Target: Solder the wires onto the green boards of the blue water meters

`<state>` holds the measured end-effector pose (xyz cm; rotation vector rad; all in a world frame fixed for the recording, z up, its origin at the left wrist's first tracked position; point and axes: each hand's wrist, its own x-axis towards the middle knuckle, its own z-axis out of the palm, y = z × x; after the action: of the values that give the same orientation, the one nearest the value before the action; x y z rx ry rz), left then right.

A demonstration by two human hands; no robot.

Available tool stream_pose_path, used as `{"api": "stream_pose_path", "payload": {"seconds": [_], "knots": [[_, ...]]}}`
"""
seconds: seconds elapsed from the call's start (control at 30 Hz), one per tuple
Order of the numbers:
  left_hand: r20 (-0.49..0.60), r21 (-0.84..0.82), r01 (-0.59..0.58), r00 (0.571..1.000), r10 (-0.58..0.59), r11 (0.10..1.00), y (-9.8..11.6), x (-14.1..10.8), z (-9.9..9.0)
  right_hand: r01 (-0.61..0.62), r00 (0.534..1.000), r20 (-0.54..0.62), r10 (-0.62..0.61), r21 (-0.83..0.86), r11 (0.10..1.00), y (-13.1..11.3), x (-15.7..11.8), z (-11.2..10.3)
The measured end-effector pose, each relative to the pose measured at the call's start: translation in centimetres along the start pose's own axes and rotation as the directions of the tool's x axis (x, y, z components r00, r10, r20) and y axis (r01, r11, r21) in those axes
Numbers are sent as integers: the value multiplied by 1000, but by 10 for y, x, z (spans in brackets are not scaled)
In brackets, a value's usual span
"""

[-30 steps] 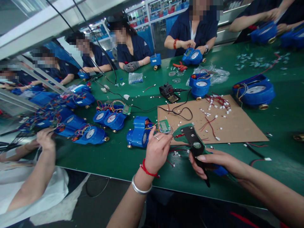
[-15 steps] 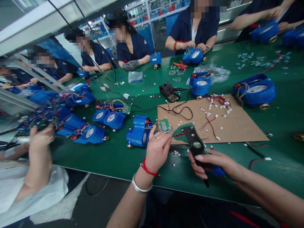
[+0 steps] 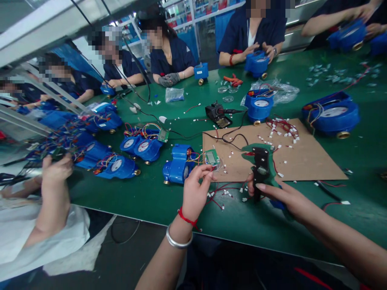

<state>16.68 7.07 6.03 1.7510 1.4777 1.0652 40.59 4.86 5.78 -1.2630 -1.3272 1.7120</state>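
Note:
My left hand (image 3: 198, 187) is closed in a pinch near the green circuit board with a display (image 3: 211, 157); what is between the fingertips is too small to make out. Thin coloured wires join that board to a blue meter (image 3: 177, 167) just left of it. My right hand (image 3: 269, 191) is wrapped round the handle of a black and green wire stripper (image 3: 260, 165), whose jaws point up and left over the brown cardboard (image 3: 314, 161). Short red and black wires (image 3: 220, 195) with white connectors lie between my hands.
A soldering iron in its stand (image 3: 218, 114) sits behind the cardboard, its black cable looping forward. Blue meters (image 3: 332, 114) stand at right and crowd the left. A co-worker's hand (image 3: 57, 167) is at far left; people sit opposite.
The wire stripper has moved up and right, away from my left hand. My left fingers have drawn together below the board. Across the table, a person has tilted a blue meter upright.

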Motion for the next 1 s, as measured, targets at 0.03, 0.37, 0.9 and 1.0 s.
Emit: {"api": "stream_pose_path", "payload": {"seconds": [0.03,0.37,0.9,1.0], "knots": [[-2,-43,38,999,-39,998,0,-1,-2,-10,998,-63,0,-167,986,2,2,-8],[-182,131,11,983,13,991,-17,-21,-5,-206,902,-272,-336,-954,219,57,21,-81],[-6,184,-59,998,62,981,-42,-19,52,238,869,-133,-476,-731,640,6,69,-48],[-38,79,34,999,-31,996,-49,-16,60,308,889,-251,-383,-291,906,-14,126,-41]]}}
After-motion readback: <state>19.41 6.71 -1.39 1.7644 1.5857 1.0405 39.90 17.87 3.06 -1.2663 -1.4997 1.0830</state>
